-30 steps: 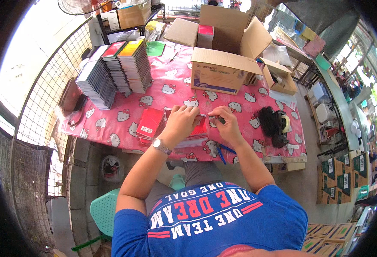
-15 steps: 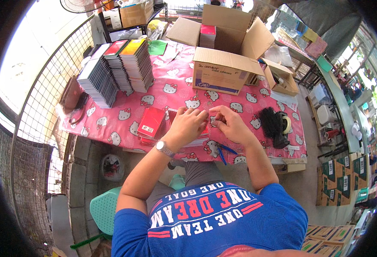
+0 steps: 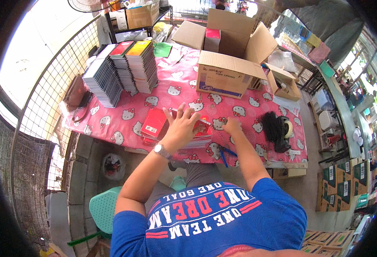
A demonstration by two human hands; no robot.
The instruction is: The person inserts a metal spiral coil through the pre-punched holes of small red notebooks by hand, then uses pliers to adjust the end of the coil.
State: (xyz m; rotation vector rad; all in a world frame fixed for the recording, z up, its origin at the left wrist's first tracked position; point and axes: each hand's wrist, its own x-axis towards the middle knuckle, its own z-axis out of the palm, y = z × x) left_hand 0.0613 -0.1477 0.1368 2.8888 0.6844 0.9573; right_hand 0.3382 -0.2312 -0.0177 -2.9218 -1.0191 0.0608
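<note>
My left hand [image 3: 181, 127], with a wristwatch [image 3: 162, 150] on the wrist, lies with fingers spread over a low stack of red notebooks [image 3: 202, 129]. A second red stack of notebooks [image 3: 155, 121] sits just left of it. To the right, my right hand [image 3: 232, 127] is closed above the tablecloth, its fingers curled together; whatever they may hold is too small to see. Blue-handled pliers [image 3: 224, 158] lie at the table's near edge, below my right hand.
Tall stacks of notebooks [image 3: 141, 64] stand at the back left. An open cardboard box [image 3: 222, 77] is at the back. A bundle of black strands [image 3: 272, 130] and a tape roll [image 3: 288, 128] lie right on the pink tablecloth [image 3: 171, 100]. A green stool [image 3: 105, 207] is below.
My hands were close together above the notebooks and have moved apart. The left has opened flat over the right-hand stack; the right has shifted a little right and down, its fingers curled in.
</note>
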